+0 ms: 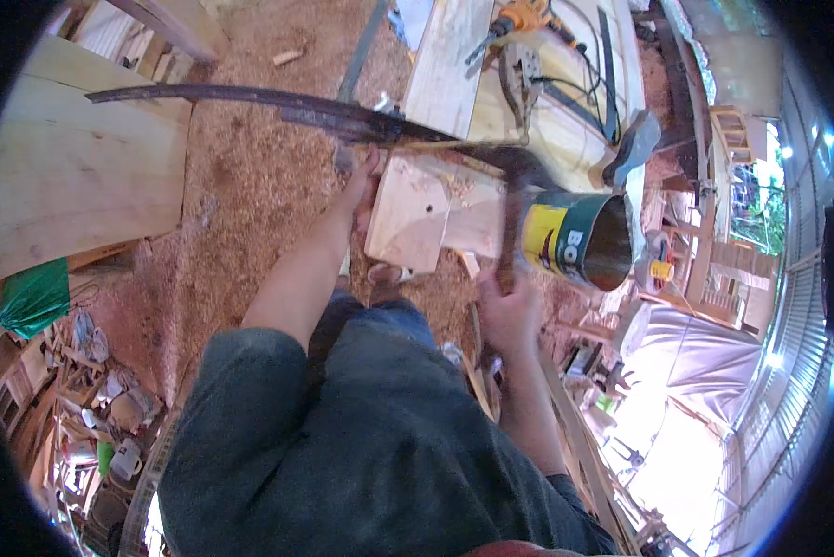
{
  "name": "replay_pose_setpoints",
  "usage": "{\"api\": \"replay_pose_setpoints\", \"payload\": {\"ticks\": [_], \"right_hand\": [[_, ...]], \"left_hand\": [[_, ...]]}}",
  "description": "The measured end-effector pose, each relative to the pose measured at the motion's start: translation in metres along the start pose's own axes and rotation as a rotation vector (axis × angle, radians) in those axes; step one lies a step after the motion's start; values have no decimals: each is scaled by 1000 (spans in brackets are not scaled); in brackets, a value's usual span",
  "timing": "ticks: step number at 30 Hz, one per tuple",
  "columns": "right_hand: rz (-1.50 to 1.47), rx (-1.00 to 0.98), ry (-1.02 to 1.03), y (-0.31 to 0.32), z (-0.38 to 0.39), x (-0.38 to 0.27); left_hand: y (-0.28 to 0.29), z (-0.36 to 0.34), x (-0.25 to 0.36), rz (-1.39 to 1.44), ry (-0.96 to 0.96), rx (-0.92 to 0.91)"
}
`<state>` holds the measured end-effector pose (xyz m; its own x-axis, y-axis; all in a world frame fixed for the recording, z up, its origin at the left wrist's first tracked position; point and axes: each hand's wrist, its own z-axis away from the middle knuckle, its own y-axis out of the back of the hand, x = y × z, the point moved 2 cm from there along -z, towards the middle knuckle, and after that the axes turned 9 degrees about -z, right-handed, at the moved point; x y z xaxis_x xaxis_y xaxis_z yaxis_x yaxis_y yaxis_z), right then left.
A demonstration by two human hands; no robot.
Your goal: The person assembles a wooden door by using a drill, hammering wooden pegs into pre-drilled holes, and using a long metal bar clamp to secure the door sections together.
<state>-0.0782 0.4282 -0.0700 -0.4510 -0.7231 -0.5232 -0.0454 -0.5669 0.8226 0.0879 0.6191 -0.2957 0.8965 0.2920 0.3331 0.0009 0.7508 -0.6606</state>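
Observation:
A pale wooden block (pixel 407 213) with a small dark hole lies in front of me on the bench, wood shavings on its top. My left hand (pixel 368 190) rests against its left edge, fingers curled round the side and partly hidden. To the right, my right hand (pixel 511 311) is closed on the lower end of a brown, motion-smeared tool handle (pixel 510 243). This handle runs up towards a dark blurred part, whose kind I cannot make out. Beside it a green and yellow can (pixel 565 239) lies tilted, its open mouth facing right.
A long dark metal bar (pixel 222 94) sticks out left beyond the block. Farther back, an orange power drill (pixel 526 17) and cables lie on the bench boards (pixel 449 79). A large wooden panel (pixel 83 167) stands at left; sawdust (pixel 250 176) covers the floor.

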Motion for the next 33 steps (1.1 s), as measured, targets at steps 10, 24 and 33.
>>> {"api": "replay_pose_setpoints", "payload": {"ticks": [10, 24, 33], "right_hand": [[-573, 291, 333, -9, -2, 32], [-964, 372, 685, 31, -4, -28], [-385, 80, -213, 21, 19, -42]], "left_hand": [[2, -43, -11, -38, -171, -149], [5, -38, -10, 44, -213, -227], [28, -57, -23, 115, -206, -221]]}}
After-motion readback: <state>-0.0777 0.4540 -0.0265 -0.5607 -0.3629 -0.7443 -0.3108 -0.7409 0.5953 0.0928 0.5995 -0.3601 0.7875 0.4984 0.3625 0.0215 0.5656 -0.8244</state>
